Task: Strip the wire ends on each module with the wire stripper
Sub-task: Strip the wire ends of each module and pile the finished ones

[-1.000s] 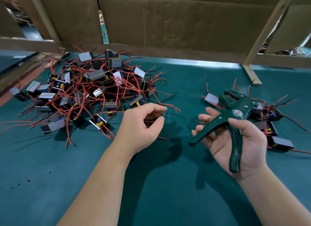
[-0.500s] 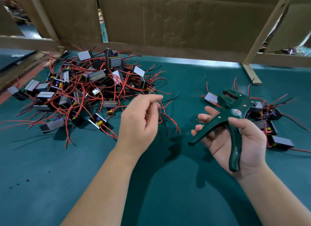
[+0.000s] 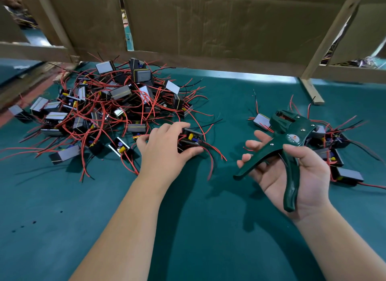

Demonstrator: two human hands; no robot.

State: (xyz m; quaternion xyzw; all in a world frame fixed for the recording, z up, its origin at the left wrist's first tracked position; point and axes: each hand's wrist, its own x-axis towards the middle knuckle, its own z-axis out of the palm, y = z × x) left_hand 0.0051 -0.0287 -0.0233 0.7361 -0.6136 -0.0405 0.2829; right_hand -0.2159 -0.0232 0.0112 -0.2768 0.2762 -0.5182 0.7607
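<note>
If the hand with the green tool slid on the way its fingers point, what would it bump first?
Probably the red wires trailing from the module that the left hand grips. The right hand, holding the wire stripper, looks raised, so it might pass over them.

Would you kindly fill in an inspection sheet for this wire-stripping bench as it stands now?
Surface: teal cloth-covered table, with a few dark specks near its left front.
Job's things: large heap of black box modules at left; smaller group of modules at right; dark green wire stripper, handles spread.
Clutter: nothing seen.
Grips: left hand grips one black module at the heap's near edge; right hand holds the stripper in its palm, thumb over a handle.
Cables: red and black wire leads tangled through both groups.
Surroundings: brown cardboard panels on a pale wooden frame behind the table.
</note>
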